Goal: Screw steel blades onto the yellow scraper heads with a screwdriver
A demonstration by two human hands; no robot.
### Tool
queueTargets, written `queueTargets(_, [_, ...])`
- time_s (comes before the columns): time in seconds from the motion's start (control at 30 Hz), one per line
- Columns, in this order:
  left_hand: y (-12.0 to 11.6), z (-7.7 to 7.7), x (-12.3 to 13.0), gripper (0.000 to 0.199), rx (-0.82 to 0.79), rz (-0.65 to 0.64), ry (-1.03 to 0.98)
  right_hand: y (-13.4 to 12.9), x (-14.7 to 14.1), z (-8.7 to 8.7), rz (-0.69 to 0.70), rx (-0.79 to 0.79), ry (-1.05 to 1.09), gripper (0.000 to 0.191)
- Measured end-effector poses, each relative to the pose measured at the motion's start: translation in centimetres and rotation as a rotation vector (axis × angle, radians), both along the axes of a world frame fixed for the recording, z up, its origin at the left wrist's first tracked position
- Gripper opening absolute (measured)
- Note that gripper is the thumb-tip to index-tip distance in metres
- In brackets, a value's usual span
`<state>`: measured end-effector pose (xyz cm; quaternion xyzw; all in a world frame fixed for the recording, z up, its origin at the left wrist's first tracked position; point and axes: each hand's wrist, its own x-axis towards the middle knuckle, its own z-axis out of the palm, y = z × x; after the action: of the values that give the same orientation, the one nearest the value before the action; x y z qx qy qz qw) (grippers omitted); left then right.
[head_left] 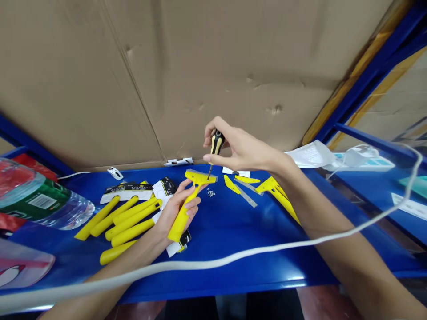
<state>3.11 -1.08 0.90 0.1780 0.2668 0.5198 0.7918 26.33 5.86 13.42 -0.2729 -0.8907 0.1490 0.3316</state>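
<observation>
My left hand [182, 201] is wrapped round the handle of a yellow scraper [180, 222], its wide head tilted up and away from me. In my right hand [233, 144] is a screwdriver [217, 143] with a black and pale-yellow handle, held nearly upright. Its tip meets the right part of the scraper's head; whether a screw sits under it I cannot make out. Several small screws or nuts [211, 193] lie in a little pile just right of the scraper. Farther right are yellow head pieces [231, 184], a metal blade [247, 198] and more yellow scrapers [279, 198].
Several yellow scraper handles [133, 222] with printed cards [126, 192] lie left on the blue shelf [233, 266]. A plastic bottle [43, 198] stands far left. A white cable [267, 249] crosses in front of my arms. Cardboard [200, 80] walls the back; a power strip [360, 162] lies right.
</observation>
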Motion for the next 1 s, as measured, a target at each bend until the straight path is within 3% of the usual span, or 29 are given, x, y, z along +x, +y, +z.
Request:
queueTargets(0.1, [0.0, 0.1, 0.0, 0.042, 0.006, 0.019, 0.001, 0.2, 0.2, -0.1, 0.047, -0.054, 0.020, 0.028])
queueTargets(0.17, [0.0, 0.2, 0.0, 0.043, 0.029, 0.025, 0.003, 0.3, 0.2, -0.1, 0.005, -0.017, 0.050, 0.021])
queueTargets(0.27, [-0.1, 0.3, -0.1, 0.043, 0.063, 0.028, 0.018, 0.2, 0.3, 0.1, -0.080, 0.105, 0.053, 0.028])
queueTargets(0.43, [-0.2, 0.3, -0.2, 0.040, 0.110, 0.050, 0.041, -0.7, 0.2, 0.7, 0.019, 0.045, 0.041, 0.020])
queueTargets(0.63, [-0.4, 0.5, 0.0, 0.046, 0.216, 0.048, 0.091, -1.9, 0.2, 1.6, -0.073, 0.167, 0.042, 0.025])
queueTargets(0.8, [-0.6, 0.9, 0.0, 0.049, 0.242, 0.057, 0.094, -3.1, 0.5, 2.4, 0.007, 0.031, 0.056, 0.023])
queueTargets(1.0, [-0.4, 0.9, -0.2, 0.049, 0.268, 0.066, 0.098, -3.9, -0.1, 2.6, -0.019, 0.169, 0.002, 0.023])
